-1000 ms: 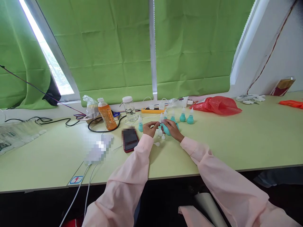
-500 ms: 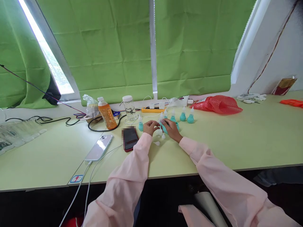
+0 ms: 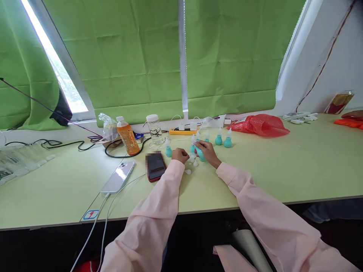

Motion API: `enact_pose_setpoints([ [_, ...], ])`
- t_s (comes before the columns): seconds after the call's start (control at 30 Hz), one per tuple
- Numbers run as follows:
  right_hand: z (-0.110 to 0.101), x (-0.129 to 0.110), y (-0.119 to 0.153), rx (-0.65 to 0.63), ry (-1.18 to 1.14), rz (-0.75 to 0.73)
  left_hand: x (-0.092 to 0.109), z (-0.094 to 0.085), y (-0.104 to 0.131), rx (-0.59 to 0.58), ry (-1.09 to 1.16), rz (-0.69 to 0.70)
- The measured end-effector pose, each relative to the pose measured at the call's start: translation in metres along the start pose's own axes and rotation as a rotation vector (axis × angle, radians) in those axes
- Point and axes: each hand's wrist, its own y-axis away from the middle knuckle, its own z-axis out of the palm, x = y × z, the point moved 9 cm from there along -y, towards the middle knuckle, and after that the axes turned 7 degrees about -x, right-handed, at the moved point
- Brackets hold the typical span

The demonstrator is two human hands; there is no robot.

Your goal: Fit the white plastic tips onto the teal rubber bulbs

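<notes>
My right hand point(image 3: 209, 152) is closed round a teal bulb point(image 3: 201, 155) of a nasal aspirator, held just above the table. Left of it, my left hand point(image 3: 179, 155) has its fingers pinched together; what they hold, if anything, is too small to make out. Below and between the hands lie small clear-white nozzle tips, one white piece point(image 3: 188, 172) apart from the others. An aspirator with its clear tip point(image 3: 168, 150) stands upright left of my left hand. Behind my right hand are several more, among them two upright aspirators point(image 3: 218, 139) point(image 3: 228, 141).
Two phones, a dark one point(image 3: 155, 166) and a silver one point(image 3: 118, 177) on a cable, lie to the left. Behind them stand an orange drink bottle point(image 3: 128, 136) and a clear jar point(image 3: 154, 130). A yellow power strip point(image 3: 183, 132) and red plastic bag point(image 3: 259, 125) lie along the back.
My hands have drawn apart, and the right one has turned with the teal bulb in it. My left fingers have curled in more. A brown shape, perhaps another person's hand, appears far right.
</notes>
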Motion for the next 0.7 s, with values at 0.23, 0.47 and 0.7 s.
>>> enact_pose_setpoints([
  [0.23,-0.006,-0.011,0.005,0.095,0.336,-0.086,-0.002,0.002,-0.003,-0.001,-0.136,0.016],
  [0.47,0.012,-0.019,0.013,0.026,0.572,-0.177,0.021,0.0,0.01,0.071,-0.103,0.166],
  [0.7,0.034,-0.025,0.019,-0.088,0.606,-0.205,0.024,-0.001,0.007,0.092,-0.061,0.209],
])
